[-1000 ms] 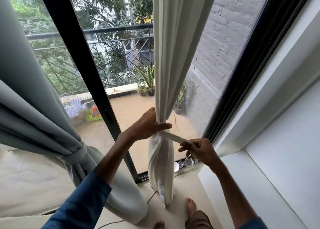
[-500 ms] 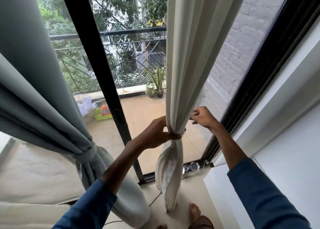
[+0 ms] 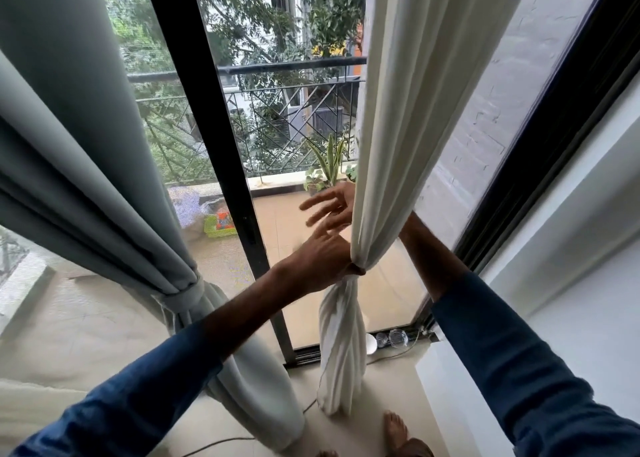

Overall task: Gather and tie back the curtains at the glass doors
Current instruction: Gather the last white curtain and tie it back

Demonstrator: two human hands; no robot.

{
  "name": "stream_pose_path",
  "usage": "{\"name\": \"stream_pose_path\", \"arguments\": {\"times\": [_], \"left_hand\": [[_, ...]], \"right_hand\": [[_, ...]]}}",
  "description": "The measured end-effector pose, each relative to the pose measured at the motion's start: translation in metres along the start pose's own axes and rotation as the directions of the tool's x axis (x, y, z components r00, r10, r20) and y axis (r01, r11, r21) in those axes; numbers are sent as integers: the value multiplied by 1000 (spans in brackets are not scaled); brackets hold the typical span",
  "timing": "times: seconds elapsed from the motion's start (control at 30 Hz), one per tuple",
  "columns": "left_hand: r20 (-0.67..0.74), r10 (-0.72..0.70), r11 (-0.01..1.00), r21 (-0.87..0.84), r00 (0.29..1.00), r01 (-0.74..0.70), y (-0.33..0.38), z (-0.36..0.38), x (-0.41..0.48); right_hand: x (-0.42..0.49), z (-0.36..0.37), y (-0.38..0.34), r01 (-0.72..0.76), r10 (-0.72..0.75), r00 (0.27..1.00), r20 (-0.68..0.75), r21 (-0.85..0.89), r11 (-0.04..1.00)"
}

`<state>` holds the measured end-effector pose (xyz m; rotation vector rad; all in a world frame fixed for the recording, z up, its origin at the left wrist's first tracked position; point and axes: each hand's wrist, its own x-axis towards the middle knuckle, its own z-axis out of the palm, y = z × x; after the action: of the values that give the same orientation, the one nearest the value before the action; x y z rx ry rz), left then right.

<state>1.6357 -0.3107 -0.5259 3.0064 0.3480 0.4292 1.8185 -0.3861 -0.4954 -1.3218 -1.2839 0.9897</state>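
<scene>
The white curtain (image 3: pixel 391 138) is bunched at its waist in front of the glass door (image 3: pixel 478 103) and is clasped there by the left hand (image 3: pixel 322 261), the thumb wrapped round the cloth. The right hand (image 3: pixel 329 209) is reached round behind the curtain, its fingers (image 3: pixel 311 203) spread loose, with nothing held. The grey curtain (image 3: pixel 86 145) is tied, well apart on the left.

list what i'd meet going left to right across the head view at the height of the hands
grey curtain → black door post → left hand → white curtain → black side frame → white wall
</scene>
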Motion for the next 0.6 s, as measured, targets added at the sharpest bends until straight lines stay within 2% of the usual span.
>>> {"name": "stream_pose_path", "arguments": {"times": [0.07, 0.1, 0.13, 0.17, 0.23, 0.33, 0.47, 0.53, 0.6], "left_hand": [[136, -178, 956, -211, 975, 204, 6, 0, -4], [156, -242, 912, -300, 958, 279, 5, 6, -5], [150, -317, 854, -384, 937, 350, 5, 8, -5], [163, -365, 795, -458, 917, 397, 4, 11, -5], [179, -440, 694, -553, 880, 460, 3, 11, -5], [170, -512, 635, -585, 842, 504, 13, 7, 1], [141, -532, 665, -541, 835, 515, 24, 6, 18], [137, -539, 668, -532, 831, 521, 27, 8, 24], [135, -554, 660, -530, 822, 532, 30, 9, 29]], "right_hand": [[7, 0, 7, 138, -134, 990, 34, -209, 968], [7, 2, 13, 146, -165, 985, -43, -285, 947], [1, 2, 19, 74, -129, 977, -172, -296, 952], [-7, 9, 20, -15, -74, 936, -343, -251, 968], [-45, 19, 40, -2, -84, 858, -506, -167, 986], [-94, 50, 67, -56, -20, 894, -448, -155, 986], [-107, 81, 74, -55, -54, 919, -390, -263, 963], [-103, 84, 73, -51, -57, 892, -448, -225, 973], [-102, 83, 72, -52, -100, 840, -533, -262, 964]]}}
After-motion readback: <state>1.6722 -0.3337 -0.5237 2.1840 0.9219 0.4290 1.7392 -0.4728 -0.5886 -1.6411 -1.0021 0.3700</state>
